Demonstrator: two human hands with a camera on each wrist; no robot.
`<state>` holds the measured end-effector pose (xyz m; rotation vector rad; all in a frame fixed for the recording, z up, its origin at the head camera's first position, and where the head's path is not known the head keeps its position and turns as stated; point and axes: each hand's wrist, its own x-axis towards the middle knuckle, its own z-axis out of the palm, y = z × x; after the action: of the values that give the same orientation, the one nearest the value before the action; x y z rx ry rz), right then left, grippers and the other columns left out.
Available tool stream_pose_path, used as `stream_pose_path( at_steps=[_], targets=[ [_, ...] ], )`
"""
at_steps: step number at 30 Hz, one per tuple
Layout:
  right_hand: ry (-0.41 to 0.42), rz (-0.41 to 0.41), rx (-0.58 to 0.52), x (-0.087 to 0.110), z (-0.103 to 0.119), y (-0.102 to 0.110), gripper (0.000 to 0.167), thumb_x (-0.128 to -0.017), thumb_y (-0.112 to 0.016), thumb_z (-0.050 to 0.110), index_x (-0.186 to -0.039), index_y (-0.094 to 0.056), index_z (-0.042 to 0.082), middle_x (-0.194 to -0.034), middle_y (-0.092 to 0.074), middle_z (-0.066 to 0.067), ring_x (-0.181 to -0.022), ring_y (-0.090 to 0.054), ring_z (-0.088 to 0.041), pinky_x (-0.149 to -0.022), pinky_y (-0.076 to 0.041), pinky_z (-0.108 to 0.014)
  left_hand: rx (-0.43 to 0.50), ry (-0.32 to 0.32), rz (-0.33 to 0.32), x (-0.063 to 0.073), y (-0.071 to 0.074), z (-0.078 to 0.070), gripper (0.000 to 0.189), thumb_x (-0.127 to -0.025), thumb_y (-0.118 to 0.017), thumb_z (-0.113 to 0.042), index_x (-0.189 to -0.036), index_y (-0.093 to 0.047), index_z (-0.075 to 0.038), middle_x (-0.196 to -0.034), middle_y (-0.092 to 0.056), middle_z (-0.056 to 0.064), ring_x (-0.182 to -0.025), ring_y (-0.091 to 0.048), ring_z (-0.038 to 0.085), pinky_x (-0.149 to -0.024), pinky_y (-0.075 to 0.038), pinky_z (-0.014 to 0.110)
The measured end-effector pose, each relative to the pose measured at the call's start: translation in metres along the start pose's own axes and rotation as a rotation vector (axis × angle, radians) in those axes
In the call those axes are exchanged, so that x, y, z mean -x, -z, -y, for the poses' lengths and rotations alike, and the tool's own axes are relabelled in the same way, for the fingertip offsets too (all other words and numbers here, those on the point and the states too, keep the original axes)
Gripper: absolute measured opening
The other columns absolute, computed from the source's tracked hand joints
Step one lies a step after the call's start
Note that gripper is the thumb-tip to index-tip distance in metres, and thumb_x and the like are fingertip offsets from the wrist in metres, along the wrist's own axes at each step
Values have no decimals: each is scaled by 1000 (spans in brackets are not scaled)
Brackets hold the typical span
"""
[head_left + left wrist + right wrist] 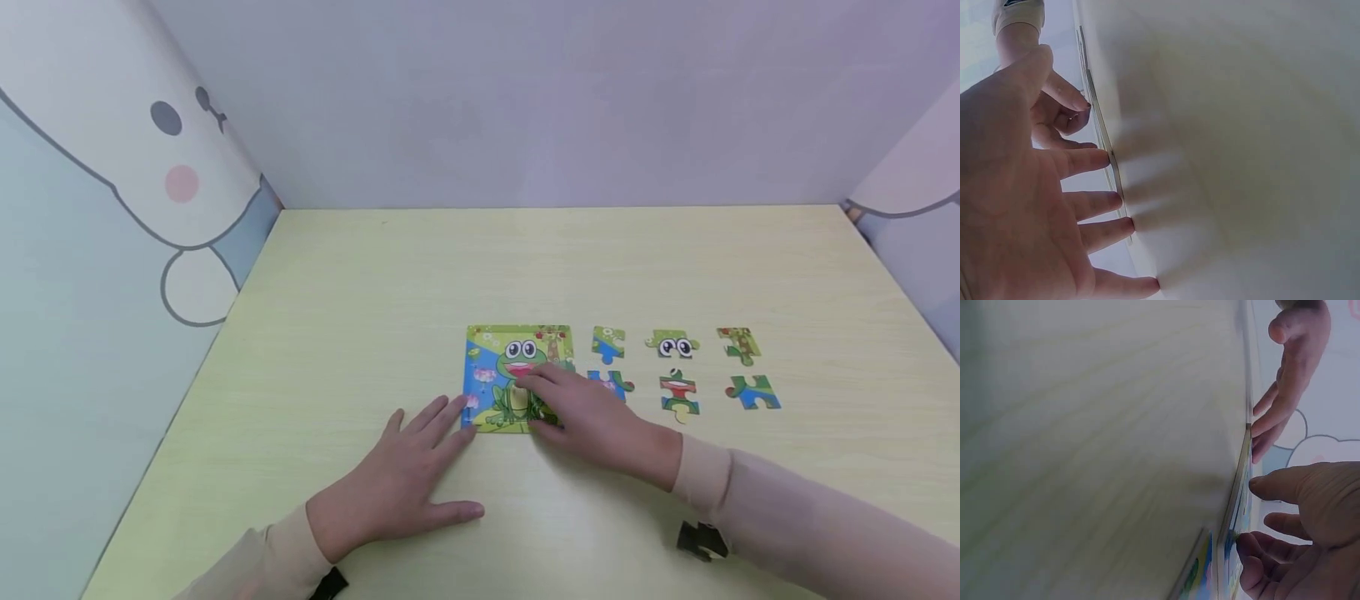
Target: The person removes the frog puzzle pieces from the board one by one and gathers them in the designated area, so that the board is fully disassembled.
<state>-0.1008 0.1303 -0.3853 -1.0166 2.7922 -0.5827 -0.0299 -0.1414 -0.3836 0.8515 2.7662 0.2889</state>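
A square frog jigsaw puzzle (483,354) lies flat on the table. My left hand (393,479) has its fingers spread, and some fingertips touch the puzzle's lower left edge. Over the lower right part of the puzzle is my right hand (592,417), its fingertips on the picture. In the right wrist view, the thumb (1272,486) reaches to the puzzle while other fingers bend against its surface. Whether a piece is pinched under them is hidden. Just right of the puzzle, a pink-flower piece (618,383) is partly covered by the right hand.
Loose jigsaw pieces lie in two rows to the right: a blue-green one (609,343), an eyes piece (675,344), a tree piece (741,343), a mouth piece (679,392) and a green-blue piece (756,392). Walls (525,108) border the pale table (360,317).
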Motion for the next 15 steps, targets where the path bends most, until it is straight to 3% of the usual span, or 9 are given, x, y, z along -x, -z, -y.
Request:
stream_pose_path(
  at_steps=[8, 15],
  targets=[
    [3, -30, 26, -4, 5, -8, 47, -89, -84, 16, -132, -69, 7, -124, -67, -9, -106, -69, -23, -91, -60, -39, -1, -12, -4, -1, 0, -1, 86, -93, -54, -78, -153, -54, -15, -171, -34, 12, -155, -36, 39, -106, -38, 78],
    [6, -15, -3, -7, 8, -6, 39, -90, -81, 11, -127, -70, 6, -123, -65, -11, -100, -67, -22, -87, -60, -37, -9, -8, -11, 0, 1, -1, 86, -93, -55, -78, -152, -54, -15, -171, -34, 12, -155, -37, 40, -105, -39, 78]
  ],
)
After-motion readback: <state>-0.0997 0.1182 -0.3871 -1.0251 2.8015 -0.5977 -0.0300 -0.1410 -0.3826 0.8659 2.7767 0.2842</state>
